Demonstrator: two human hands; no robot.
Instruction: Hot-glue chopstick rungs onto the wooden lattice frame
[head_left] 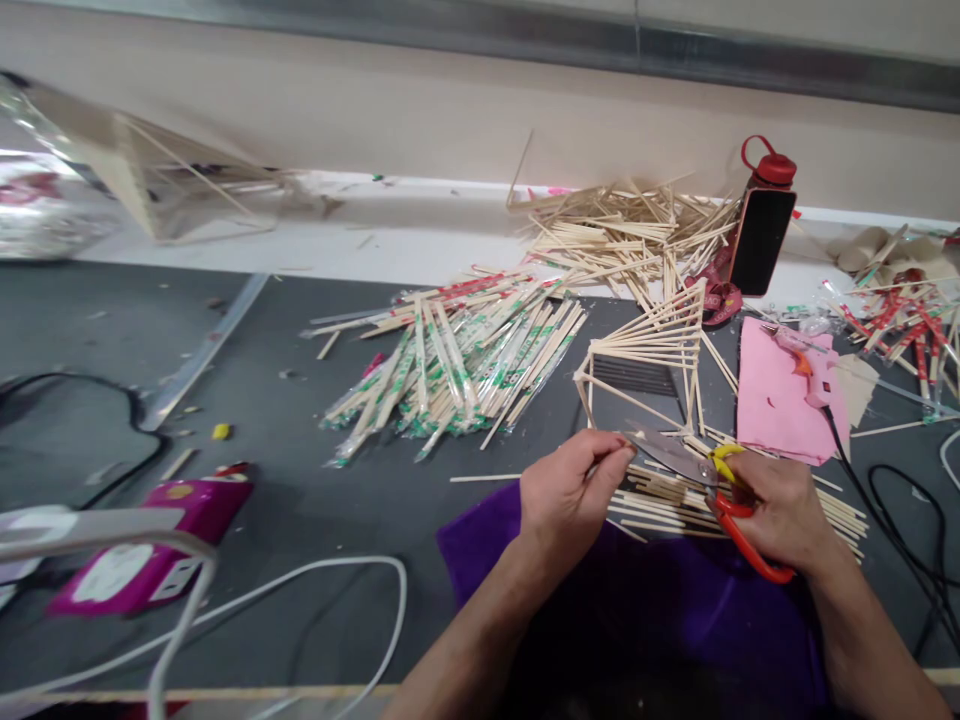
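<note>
My right hand (780, 505) grips a pair of scissors (675, 455) with one yellow and one orange-red handle loop, the blades pointing left and parted. Close to the blade tips, the thumb and fingers of my left hand (574, 485) pinch together. Whatever they hold is too small to make out. Just beyond the blades stands a frame of glued wooden sticks (649, 340), its upper sticks fanned out like steps. Loose bare chopsticks (667, 505) lie beneath and beside the scissors, partly hidden by my hands.
Wrapped chopsticks (465, 360) cover the middle, with a heap of bare sticks (622, 230) behind. A phone (763, 242) leans against a red-capped bottle (774, 170). At right, a glue gun (806, 365) rests on pink cloth (765, 410). A magenta power strip (161, 540) and cables lie left.
</note>
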